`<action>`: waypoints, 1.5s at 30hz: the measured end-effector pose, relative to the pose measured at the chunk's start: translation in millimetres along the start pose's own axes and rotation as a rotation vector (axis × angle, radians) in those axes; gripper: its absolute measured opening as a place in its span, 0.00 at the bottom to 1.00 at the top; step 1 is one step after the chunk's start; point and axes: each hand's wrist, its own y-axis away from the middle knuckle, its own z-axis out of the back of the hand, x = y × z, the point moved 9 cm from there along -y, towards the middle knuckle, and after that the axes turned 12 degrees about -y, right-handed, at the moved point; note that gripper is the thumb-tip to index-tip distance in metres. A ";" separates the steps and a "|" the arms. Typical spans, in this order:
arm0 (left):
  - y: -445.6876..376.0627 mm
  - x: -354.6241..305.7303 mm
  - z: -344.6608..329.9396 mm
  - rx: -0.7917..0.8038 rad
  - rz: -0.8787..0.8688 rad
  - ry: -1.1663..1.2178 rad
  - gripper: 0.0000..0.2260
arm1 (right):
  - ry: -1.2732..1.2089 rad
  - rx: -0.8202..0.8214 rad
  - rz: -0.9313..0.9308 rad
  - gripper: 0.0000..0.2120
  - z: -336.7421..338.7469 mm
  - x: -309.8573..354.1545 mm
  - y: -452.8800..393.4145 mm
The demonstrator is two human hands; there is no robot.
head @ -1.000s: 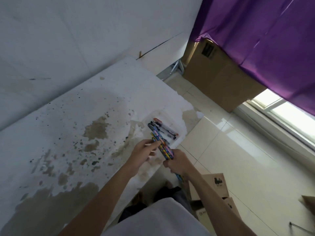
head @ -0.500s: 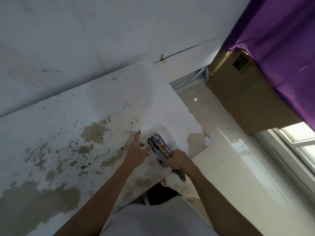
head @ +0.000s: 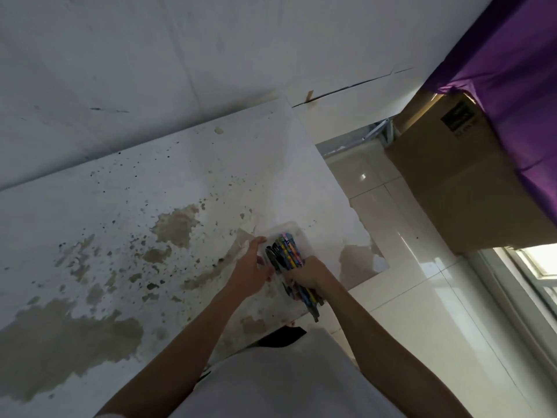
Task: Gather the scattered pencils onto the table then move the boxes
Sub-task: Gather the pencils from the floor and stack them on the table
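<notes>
Our right hand (head: 304, 274) is curled round a bundle of multicoloured pencils (head: 289, 251), gripping near their lower ends, so the tips fan out above the fist and the butts stick out below the wrist. The bundle lies angled into a clear plastic tray (head: 297, 236) at the near right corner of the stained white table (head: 150, 191). Our left hand (head: 250, 271) rests against the tray's left side, fingers fairly straight; whether it pinches the rim we cannot tell.

Handling judgement: the pencils look light and stiff, and smooth enough to slide against one another, so a loose fist would likely let the inner ones slip. A hold round the middle of the bundle seems better balanced. The tray looks thin and light, likely to skid, hence the steadying hand.

A large cardboard box (head: 452, 176) stands on the tiled floor beside the purple curtain (head: 518, 86).
</notes>
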 end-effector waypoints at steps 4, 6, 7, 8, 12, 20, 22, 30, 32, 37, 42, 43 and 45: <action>-3.6 3.9 -1.9 0.036 0.007 0.055 0.28 | 0.076 -0.060 0.037 0.24 3.8 10.5 -8.2; -5.3 5.9 -4.4 0.058 0.008 0.065 0.29 | 0.097 -0.068 0.044 0.26 3.9 12.7 -11.6; -6.4 6.1 -5.5 0.072 0.011 0.082 0.28 | 0.111 -0.073 0.047 0.27 4.0 13.5 -12.6; -7.4 5.7 -6.5 0.085 0.011 0.099 0.28 | 0.126 -0.078 0.048 0.27 3.9 14.1 -13.1; -11.0 0.7 -5.5 0.091 -0.033 0.020 0.27 | 0.139 -0.090 0.044 0.26 4.6 12.9 -10.1; -12.1 9.1 7.3 0.028 0.025 0.010 0.25 | -0.112 -0.001 -0.005 0.23 -0.7 1.6 -14.6; -9.1 10.0 9.0 0.044 0.023 0.014 0.30 | -0.149 0.030 -0.036 0.24 -3.3 -0.2 -14.7; -7.8 0.0 15.1 -0.011 -0.057 -0.043 0.28 | -0.101 0.017 -0.019 0.21 -0.2 7.7 -11.4; -7.8 0.7 14.7 -0.018 -0.055 -0.031 0.27 | -0.100 0.025 -0.023 0.17 1.8 7.4 -7.7; -9.6 6.7 11.7 -0.035 -0.036 -0.041 0.25 | -0.128 0.038 -0.054 0.15 6.9 4.3 -1.3; -4.7 5.8 15.3 -0.110 -0.028 -0.060 0.26 | -0.138 0.041 -0.036 0.20 6.5 4.6 -1.2; -2.1 4.3 17.5 -0.132 -0.030 -0.063 0.25 | -0.118 0.034 -0.027 0.21 7.0 4.5 -1.7; 2.9 0.5 24.5 -0.202 -0.051 -0.082 0.23 | -0.048 0.007 0.003 0.23 9.0 5.1 -4.7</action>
